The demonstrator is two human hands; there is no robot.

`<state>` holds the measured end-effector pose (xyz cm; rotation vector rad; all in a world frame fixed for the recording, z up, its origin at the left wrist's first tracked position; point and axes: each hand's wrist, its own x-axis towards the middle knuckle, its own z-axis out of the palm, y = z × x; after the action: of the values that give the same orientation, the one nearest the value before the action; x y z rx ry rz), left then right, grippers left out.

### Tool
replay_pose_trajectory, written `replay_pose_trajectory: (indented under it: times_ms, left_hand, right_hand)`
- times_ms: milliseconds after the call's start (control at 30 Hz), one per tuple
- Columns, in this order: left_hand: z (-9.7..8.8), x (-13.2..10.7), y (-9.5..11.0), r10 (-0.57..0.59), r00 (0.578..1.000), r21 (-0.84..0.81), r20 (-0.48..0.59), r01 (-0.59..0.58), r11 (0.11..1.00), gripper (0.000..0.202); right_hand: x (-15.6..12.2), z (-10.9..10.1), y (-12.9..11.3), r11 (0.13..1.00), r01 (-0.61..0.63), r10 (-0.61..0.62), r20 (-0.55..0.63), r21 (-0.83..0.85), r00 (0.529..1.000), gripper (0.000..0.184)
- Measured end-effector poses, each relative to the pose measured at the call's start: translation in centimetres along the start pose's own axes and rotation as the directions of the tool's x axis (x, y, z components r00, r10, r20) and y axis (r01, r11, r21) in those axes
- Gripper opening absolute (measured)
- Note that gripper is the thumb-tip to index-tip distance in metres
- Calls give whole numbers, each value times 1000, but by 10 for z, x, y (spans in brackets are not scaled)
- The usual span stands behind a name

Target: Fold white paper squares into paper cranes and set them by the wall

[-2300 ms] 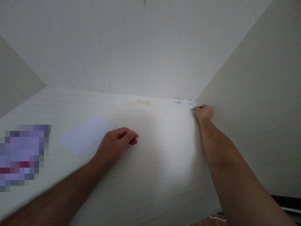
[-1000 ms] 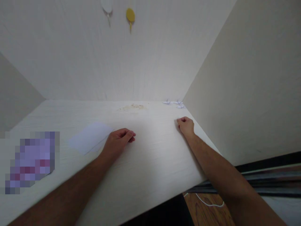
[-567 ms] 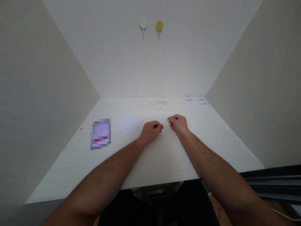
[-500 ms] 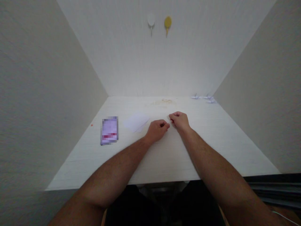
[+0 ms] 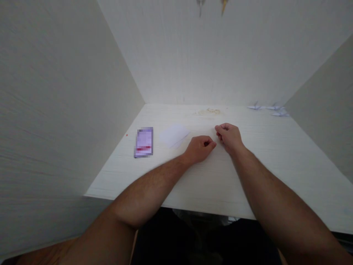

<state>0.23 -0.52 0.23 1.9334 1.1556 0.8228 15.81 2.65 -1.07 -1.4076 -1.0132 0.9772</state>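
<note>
A white table (image 5: 275,158) is seen, boxed in by three pale panels at the left, back and right. Two bare forearms are laid across it from the near edge, and they meet around the middle of the table.

The left hand (image 5: 200,147) is rested knuckles-up on the table. Its grip is curled almost closed, with the fingertips tucked under, and nothing is seen in it. The right hand (image 5: 229,136) is set just beside it, a little further back. Its grip is likewise folded in, with the thumb laid against the forefinger, and it too is seen to be empty. Whether the two hands are touching cannot be told.

No handling is judged to be under way, since both hands are parked and nothing is gripped. The nearest thing is a sheet of paper (image 5: 174,134), which is laid flat just to the left of the left hand and apart from it. To lift a sheet that thin and flat, a grip would have to be opened and a fingertip worked under an edge.

One flat purple item (image 5: 143,142), blurred out, is placed to the left of the sheet. The paper may be more than one sheet, as a second edge is hinted at beneath it. Three small folded paper birds (image 5: 255,107) are counted in the far right corner, well apart from the hands. One brownish stain (image 5: 209,111) is marked near the back panel. Two hooks (image 5: 200,3) are cut off at the top of the frame. One tiny red speck (image 5: 127,135) is seen by the left panel.
</note>
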Motion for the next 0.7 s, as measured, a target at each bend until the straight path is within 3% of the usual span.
replay_pose_trajectory:
  times_ms: [233,333,500,600,700]
  left_hand:
    - [0,-3,0,112,991,146,68,-121,982,25]
    - [-13,1,-1,100,994,248,38,-107,963,26]
    - [-67,12,-11,-113,989,497,-90,143,856,19]
    - [-97,13,-24,-225,935,665,-275,354,658,41]
    - [-110,12,-35,-343,893,736,-290,437,517,64]
  right_hand:
    - [-2,-1,-3,997,-47,47,-3,64,999,21]
    - [-3,-1,-5,997,-39,41,-24,70,999,21]
    - [-3,-1,-7,988,-67,74,-51,137,996,23]
    - [-3,-1,-7,987,-69,77,-43,148,996,22]
    - [-2,-1,-6,987,-57,65,-50,147,997,21]
